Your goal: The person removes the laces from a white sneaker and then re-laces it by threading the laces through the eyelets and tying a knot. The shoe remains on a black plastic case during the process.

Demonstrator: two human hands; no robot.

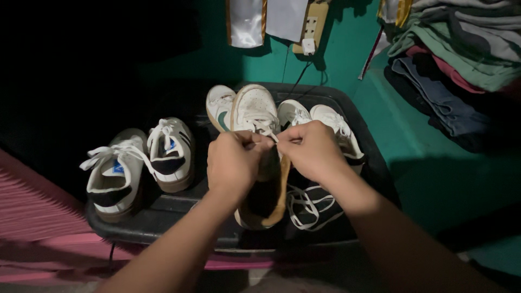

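My left hand [234,163] and right hand [310,151] meet at the centre of the view, over a worn white sneaker [259,157] that stands with its toe at twelve o'clock and its tan-lined opening toward me. The fingers of both hands are closed, each pinching an end of the white shoelace [271,135] just above the tongue; the knuckles almost touch.

The sneaker rests on a black plastic bin lid [163,217]. At eleven o'clock from my hands lies a white sneaker with a green stripe [219,107], touching the one I work on. At one o'clock a pair of white sneakers [325,122] sits just beside my right hand, near the lid's far right edge. At five o'clock a dark shoe with loose white laces [312,206] lies under my right wrist.

At nine o'clock a pair of white-and-black sneakers [138,163] stands at the lid's left edge, the nearer heel close to the rim. Bare lid shows between that pair and my left forearm.

Beyond, the green wall [347,49] is close behind the lid, and folded clothes [461,59] are stacked at two o'clock, well apart.
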